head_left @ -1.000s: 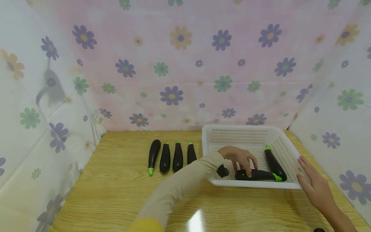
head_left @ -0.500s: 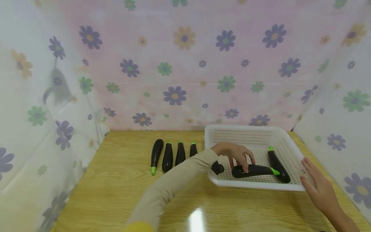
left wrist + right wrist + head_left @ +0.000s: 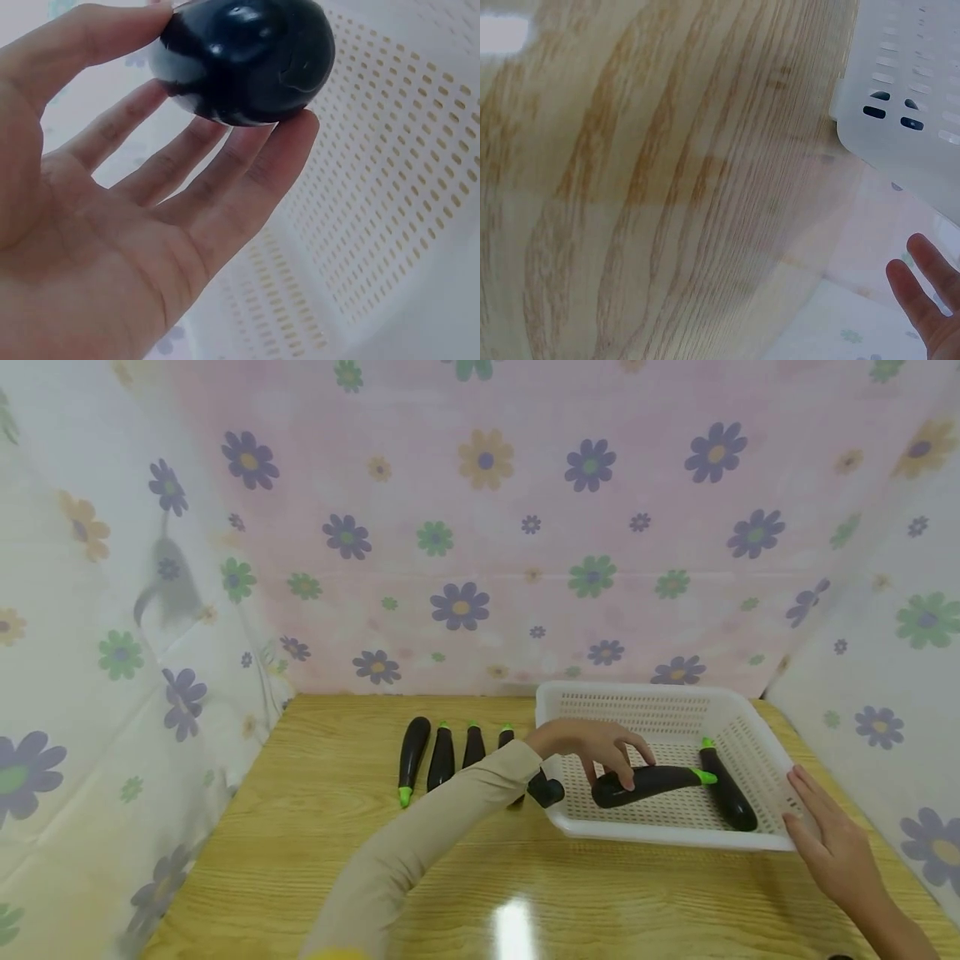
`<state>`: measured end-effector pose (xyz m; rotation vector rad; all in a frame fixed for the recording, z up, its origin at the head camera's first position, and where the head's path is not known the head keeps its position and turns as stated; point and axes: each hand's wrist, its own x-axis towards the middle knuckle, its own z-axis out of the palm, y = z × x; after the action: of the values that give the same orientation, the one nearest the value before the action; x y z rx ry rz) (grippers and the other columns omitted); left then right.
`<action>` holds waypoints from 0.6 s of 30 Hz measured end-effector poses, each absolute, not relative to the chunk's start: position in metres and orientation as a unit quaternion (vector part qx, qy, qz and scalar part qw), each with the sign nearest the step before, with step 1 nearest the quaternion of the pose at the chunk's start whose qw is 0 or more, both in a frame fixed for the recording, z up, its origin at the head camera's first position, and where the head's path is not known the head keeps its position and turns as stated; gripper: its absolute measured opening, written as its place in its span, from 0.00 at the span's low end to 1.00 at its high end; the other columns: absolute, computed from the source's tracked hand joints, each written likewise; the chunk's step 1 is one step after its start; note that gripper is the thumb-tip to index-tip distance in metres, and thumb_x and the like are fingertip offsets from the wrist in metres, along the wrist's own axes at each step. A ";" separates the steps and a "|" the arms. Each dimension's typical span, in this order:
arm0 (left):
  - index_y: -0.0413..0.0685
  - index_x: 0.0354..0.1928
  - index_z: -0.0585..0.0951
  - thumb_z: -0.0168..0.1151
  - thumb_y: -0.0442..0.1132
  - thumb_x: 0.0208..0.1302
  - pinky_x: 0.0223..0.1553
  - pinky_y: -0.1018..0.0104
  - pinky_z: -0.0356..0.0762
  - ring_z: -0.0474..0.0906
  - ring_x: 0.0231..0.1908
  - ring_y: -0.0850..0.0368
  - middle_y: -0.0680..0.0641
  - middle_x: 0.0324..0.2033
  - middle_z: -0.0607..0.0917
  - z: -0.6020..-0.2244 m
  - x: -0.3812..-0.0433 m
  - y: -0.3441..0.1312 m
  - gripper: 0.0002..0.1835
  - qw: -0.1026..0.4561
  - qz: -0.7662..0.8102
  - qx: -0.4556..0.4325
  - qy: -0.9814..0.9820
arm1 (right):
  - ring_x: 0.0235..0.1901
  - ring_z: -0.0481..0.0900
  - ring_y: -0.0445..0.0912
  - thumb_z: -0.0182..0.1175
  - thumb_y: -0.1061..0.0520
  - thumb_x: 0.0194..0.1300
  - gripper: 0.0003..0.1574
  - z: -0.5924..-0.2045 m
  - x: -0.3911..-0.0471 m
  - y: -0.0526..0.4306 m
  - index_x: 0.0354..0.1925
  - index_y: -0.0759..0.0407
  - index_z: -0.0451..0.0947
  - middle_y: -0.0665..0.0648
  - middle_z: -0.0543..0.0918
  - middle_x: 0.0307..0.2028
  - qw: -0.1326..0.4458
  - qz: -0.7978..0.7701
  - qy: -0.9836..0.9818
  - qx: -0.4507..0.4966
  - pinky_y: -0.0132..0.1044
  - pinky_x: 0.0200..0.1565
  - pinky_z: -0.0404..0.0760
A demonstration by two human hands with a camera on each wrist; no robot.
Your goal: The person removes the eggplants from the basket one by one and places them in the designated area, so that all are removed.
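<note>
My left hand [image 3: 602, 745] pinches the thick end of a dark eggplant [image 3: 651, 783] between thumb and fingertips, inside the white basket [image 3: 675, 838]. The eggplant lies crosswise and tilted, its green stem end pointing right over a second eggplant [image 3: 731, 797] by the right wall. In the left wrist view, the held eggplant's rounded end [image 3: 247, 60] shows above the basket's perforated floor. My right hand [image 3: 831, 843] rests against the basket's right front corner with straight fingers. Two of its fingers [image 3: 909, 289] appear spread in the right wrist view.
Left of the basket, several more eggplants [image 3: 414, 756] lie in a row, some partly behind my left sleeve [image 3: 442, 822]. A small dark camera [image 3: 547, 790] sits at my left wrist. Flowered cloth [image 3: 495, 535] encloses the wooden table [image 3: 465, 893] behind and on both sides.
My left hand has lifted the eggplant slightly off the basket floor and shifted it left, with its thick end leading. The right hand stays at the basket corner. The head view has turned slightly left.
</note>
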<state>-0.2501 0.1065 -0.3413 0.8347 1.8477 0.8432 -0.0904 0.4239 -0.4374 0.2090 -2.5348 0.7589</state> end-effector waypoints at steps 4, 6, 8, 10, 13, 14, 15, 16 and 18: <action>0.61 0.58 0.75 0.67 0.37 0.58 0.35 0.60 0.81 0.76 0.43 0.61 0.54 0.44 0.79 -0.339 -0.247 0.095 0.25 0.442 0.362 0.339 0.747 | 0.63 0.44 0.23 0.51 0.64 0.66 0.35 -0.438 -0.091 0.424 0.70 0.61 0.58 0.41 0.52 0.71 0.246 0.276 -0.926 0.077 0.22 0.62 0.38; 0.61 0.58 0.75 0.67 0.38 0.58 0.35 0.59 0.82 0.76 0.43 0.60 0.54 0.44 0.79 -0.339 -0.246 0.089 0.26 0.430 0.374 0.343 0.747 | 0.63 0.44 0.22 0.51 0.64 0.66 0.35 -0.437 -0.091 0.424 0.70 0.61 0.58 0.41 0.52 0.71 0.247 0.275 -0.926 0.078 0.22 0.62 0.38; 0.61 0.58 0.75 0.68 0.38 0.57 0.35 0.59 0.82 0.77 0.42 0.60 0.54 0.44 0.79 -0.339 -0.245 0.082 0.26 0.419 0.390 0.343 0.745 | 0.63 0.44 0.23 0.51 0.64 0.66 0.35 -0.438 -0.091 0.425 0.70 0.61 0.58 0.40 0.52 0.71 0.249 0.276 -0.925 0.078 0.22 0.62 0.38; 0.62 0.58 0.75 0.69 0.39 0.57 0.35 0.59 0.82 0.77 0.42 0.61 0.54 0.44 0.79 -0.341 -0.243 0.076 0.26 0.408 0.404 0.344 0.743 | 0.63 0.45 0.23 0.51 0.64 0.66 0.35 -0.438 -0.090 0.425 0.70 0.61 0.58 0.39 0.53 0.71 0.251 0.276 -0.924 0.077 0.22 0.62 0.39; 0.62 0.59 0.74 0.69 0.39 0.57 0.36 0.59 0.82 0.77 0.43 0.61 0.54 0.45 0.78 -0.343 -0.241 0.064 0.27 0.393 0.430 0.342 0.737 | 0.63 0.45 0.22 0.51 0.64 0.66 0.35 -0.439 -0.090 0.425 0.70 0.61 0.59 0.38 0.53 0.70 0.252 0.276 -0.924 0.077 0.22 0.62 0.39; 0.62 0.59 0.74 0.69 0.40 0.57 0.37 0.59 0.82 0.77 0.43 0.62 0.54 0.45 0.78 -0.344 -0.240 0.060 0.27 0.386 0.438 0.343 0.736 | 0.63 0.45 0.22 0.51 0.64 0.66 0.35 -0.439 -0.089 0.425 0.70 0.61 0.59 0.38 0.53 0.70 0.252 0.277 -0.924 0.077 0.22 0.62 0.39; 0.62 0.59 0.74 0.68 0.40 0.57 0.37 0.58 0.81 0.77 0.43 0.62 0.54 0.45 0.78 -0.345 -0.240 0.056 0.27 0.380 0.446 0.344 0.734 | 0.63 0.45 0.22 0.51 0.64 0.66 0.35 -0.438 -0.089 0.424 0.70 0.61 0.59 0.39 0.53 0.71 0.252 0.277 -0.924 0.078 0.22 0.62 0.39; 0.62 0.60 0.74 0.68 0.41 0.57 0.38 0.58 0.81 0.77 0.43 0.61 0.54 0.46 0.78 -0.345 -0.239 0.052 0.27 0.373 0.454 0.345 0.732 | 0.63 0.45 0.23 0.51 0.64 0.66 0.35 -0.438 -0.089 0.424 0.70 0.61 0.59 0.40 0.53 0.71 0.252 0.278 -0.924 0.078 0.22 0.62 0.39; 0.61 0.60 0.74 0.68 0.41 0.58 0.38 0.57 0.81 0.78 0.43 0.60 0.53 0.46 0.78 -0.344 -0.238 0.044 0.27 0.360 0.470 0.343 0.729 | 0.63 0.45 0.23 0.51 0.64 0.66 0.35 -0.438 -0.089 0.422 0.70 0.61 0.58 0.40 0.53 0.71 0.250 0.282 -0.923 0.078 0.23 0.63 0.39</action>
<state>-0.2377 0.0441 -0.3442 0.8852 1.8798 1.2102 -0.0893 0.4224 -0.4381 0.2115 -2.5137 0.7690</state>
